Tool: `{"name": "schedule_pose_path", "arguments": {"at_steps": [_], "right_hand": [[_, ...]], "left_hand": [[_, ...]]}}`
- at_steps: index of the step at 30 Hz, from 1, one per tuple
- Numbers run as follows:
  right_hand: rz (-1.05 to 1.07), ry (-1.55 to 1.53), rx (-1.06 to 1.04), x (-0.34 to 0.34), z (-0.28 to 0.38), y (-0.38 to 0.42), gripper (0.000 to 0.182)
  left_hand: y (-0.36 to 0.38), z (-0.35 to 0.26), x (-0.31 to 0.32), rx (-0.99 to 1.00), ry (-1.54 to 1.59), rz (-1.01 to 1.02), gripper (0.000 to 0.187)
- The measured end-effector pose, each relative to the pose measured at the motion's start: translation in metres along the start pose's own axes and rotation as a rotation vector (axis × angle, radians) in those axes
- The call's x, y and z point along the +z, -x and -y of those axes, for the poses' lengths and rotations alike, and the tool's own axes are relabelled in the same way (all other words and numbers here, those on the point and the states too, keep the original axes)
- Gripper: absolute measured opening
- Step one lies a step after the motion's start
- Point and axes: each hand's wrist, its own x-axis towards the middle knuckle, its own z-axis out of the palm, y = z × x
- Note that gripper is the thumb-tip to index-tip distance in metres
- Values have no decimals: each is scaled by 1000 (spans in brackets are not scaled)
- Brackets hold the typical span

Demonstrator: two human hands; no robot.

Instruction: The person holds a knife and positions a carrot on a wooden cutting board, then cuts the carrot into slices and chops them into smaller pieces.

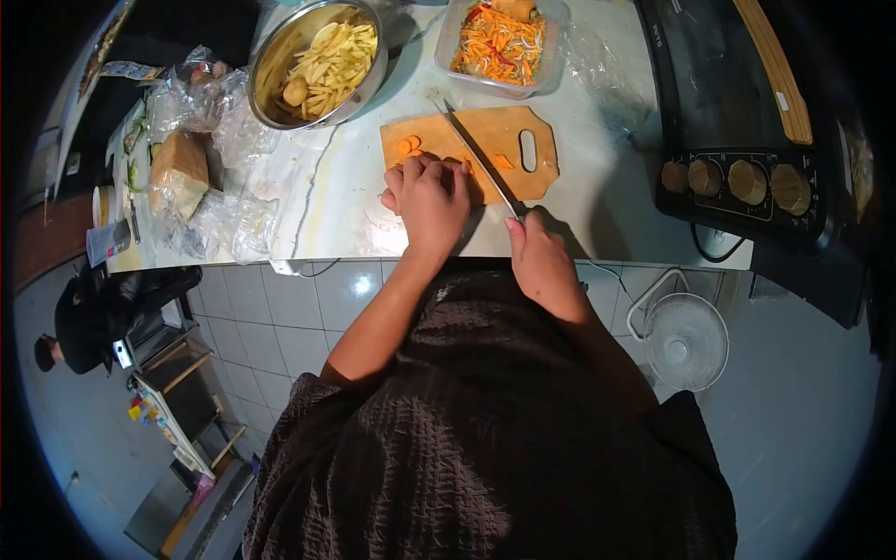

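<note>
A wooden cutting board [539, 121] lies on the counter, with round carrot slices [408, 145] at its left and a few thin carrot strips [504, 161] near its middle. My left hand [429, 201] rests at the board's lower left, fingers curled down over carrot pieces that they mostly hide; a bit of orange shows by the fingertips. In my right hand [543, 261] is the handle of a kitchen knife [481, 157]. Its long blade slants up and left across the board, just right of my left fingers.
Behind the board stand a metal bowl [264, 82] of cut potato sticks and a clear plastic tub [445, 58] of shredded carrot. Plastic bags [245, 224] and a wrapped brown block [179, 173] lie at left. A black oven [737, 187] borders the right. A person [89, 317] sits beyond.
</note>
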Motion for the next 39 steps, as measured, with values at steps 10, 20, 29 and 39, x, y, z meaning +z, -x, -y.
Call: {"name": "schedule_pose_path", "arguments": {"at_steps": [10, 20, 29, 39], "right_hand": [[0, -48, -44, -1, 9, -4, 39], [15, -87, -86, 9, 9, -6, 38], [29, -80, -70, 9, 17, -5, 37], [-17, -95, -46, 16, 22, -7, 36]], "left_hand": [[-1, 2, -1, -14, -11, 41, 14], [1, 5, 1, 8, 26, 27, 13], [2, 5, 1, 32, 43, 20, 11], [3, 8, 3, 46, 45, 4, 12]]}}
